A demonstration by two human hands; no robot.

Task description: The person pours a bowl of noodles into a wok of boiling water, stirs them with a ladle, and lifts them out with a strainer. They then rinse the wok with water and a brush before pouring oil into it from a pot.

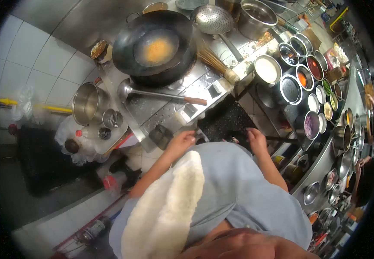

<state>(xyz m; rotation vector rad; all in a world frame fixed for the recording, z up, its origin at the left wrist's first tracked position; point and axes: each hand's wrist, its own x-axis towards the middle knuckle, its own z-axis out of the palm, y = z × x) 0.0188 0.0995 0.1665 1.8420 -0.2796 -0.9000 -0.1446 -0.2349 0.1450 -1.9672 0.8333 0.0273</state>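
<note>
Low in front of my body, my left hand (pixel 184 141) is near the stove's front edge, its fingers curled together with nothing visible in them. My right hand (pixel 255 139) hovers farther right, fingers slightly apart and nothing visible between them. Both hands are away from the cookware. A black wok (pixel 122 56) sits on the stove with an orange-yellow mass (pixel 157 50) in liquid at its bottom. Below it, a ladle (pixel 152 93) with a wooden handle lies on the steel stove top (pixel 141 118). A bamboo brush (pixel 215 62) and a perforated skimmer (pixel 212 19) are right of the wok.
Several bowls of sauces and ingredients, including a white one (pixel 267 69), crowd the right side. A steel pot (pixel 87 103) and a bottle (pixel 93 133) stand at the left. A metal pot (pixel 258 15) is at the back. Another person's arm (pixel 358 172) shows at far right.
</note>
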